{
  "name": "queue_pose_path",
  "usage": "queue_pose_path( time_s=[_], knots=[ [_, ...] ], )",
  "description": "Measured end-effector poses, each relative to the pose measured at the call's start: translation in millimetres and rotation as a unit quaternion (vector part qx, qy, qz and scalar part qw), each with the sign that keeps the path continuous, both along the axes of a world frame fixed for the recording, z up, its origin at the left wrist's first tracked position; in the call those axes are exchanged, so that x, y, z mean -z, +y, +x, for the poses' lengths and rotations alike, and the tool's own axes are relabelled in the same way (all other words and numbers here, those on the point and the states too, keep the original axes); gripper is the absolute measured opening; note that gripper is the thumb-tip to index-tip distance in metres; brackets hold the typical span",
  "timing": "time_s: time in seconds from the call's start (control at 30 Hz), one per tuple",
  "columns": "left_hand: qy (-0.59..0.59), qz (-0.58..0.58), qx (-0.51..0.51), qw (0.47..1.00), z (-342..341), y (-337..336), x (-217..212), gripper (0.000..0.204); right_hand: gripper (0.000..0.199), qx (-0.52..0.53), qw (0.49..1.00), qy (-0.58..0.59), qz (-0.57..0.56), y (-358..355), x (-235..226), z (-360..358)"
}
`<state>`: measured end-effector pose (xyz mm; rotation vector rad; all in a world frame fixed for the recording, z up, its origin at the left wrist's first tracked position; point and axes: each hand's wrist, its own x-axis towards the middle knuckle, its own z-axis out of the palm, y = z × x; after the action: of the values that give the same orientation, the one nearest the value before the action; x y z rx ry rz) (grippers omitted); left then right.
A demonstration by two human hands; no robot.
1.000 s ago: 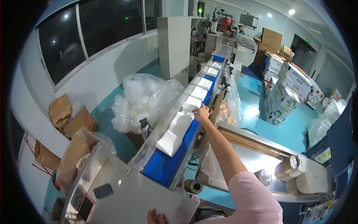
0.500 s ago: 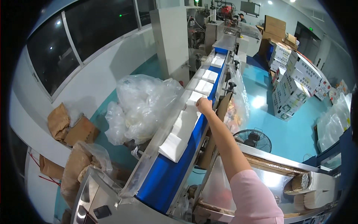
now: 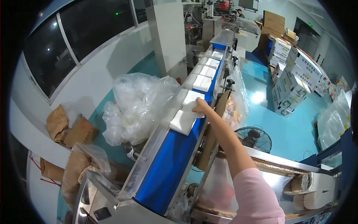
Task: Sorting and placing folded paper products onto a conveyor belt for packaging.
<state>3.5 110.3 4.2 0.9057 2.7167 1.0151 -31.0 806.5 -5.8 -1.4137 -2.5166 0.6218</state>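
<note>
Flat white stacks [image 3: 182,123] of matte, paper-like sheets, square-cornered and soft at the edges, lie in a row along a smooth blue conveyor belt [image 3: 162,166] that runs from near to far, the two nearest touching each other. The right hand [image 3: 201,106], reaching in from the near right below a pink cloth sleeve [image 3: 258,192], has its fingers curled at the right edge of these two; the fingertips are partly hidden, so I cannot tell whether they pinch the sheets or only press on them. A clear, scuffed plastic guard [image 3: 143,166] lines the belt's left side, while a brown cardboard panel [image 3: 215,136] and a black knob [image 3: 230,83] crowd its right side near the forearm. Left of the guard swells a crumpled heap of translucent plastic bags [image 3: 140,106]; at the near left, a dark phone [image 3: 102,213] lies on a shiny metal table [image 3: 118,214]. To the right are a round wire-caged fan [image 3: 253,139] and, farther off, stacked white printed boxes [image 3: 294,84]. A tall, pale, smooth-sided cabinet [image 3: 168,41] stands left of the belt's far end, and machinery [image 3: 212,28] fills the space beyond.
</note>
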Motion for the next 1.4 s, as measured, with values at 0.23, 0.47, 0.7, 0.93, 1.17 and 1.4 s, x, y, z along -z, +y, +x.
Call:
queue_pose_path(
  time_s=[0.23, 0.47, 0.7, 0.93, 1.17, 1.4],
  knots=[
    [0.014, 0.024, 0.005, 1.0, 0, -7, 15, 0.027, 0.024, 0.208, 0.954, 0.175, 0.127, 16, -1, -8],
    [0.039, 0.029, 0.03, 0.998, -3, -4, 9, 0.028, 0.021, 0.173, 0.852, 0.371, 0.327, 30, -79, 4],
    [0.044, 0.03, 0.024, 0.998, 0, -18, 12, 0.03, 0.009, 0.144, 0.798, 0.548, 0.206, 11, -143, 62],
    [-0.07, 0.134, 0.043, 0.988, -2, -36, 28, 0.03, 0.018, 0.026, 0.856, 0.516, 0.023, -142, -173, 129],
    [-0.122, 0.172, 0.184, 0.96, -1, -46, 7, 0.029, 0.01, -0.123, 0.914, 0.309, 0.233, -384, -193, 173],
    [-0.152, 0.16, 0.293, 0.931, 2, -54, 13, 0.026, 0.016, -0.213, 0.883, 0.381, 0.171, -526, -201, 276]
  ],
)
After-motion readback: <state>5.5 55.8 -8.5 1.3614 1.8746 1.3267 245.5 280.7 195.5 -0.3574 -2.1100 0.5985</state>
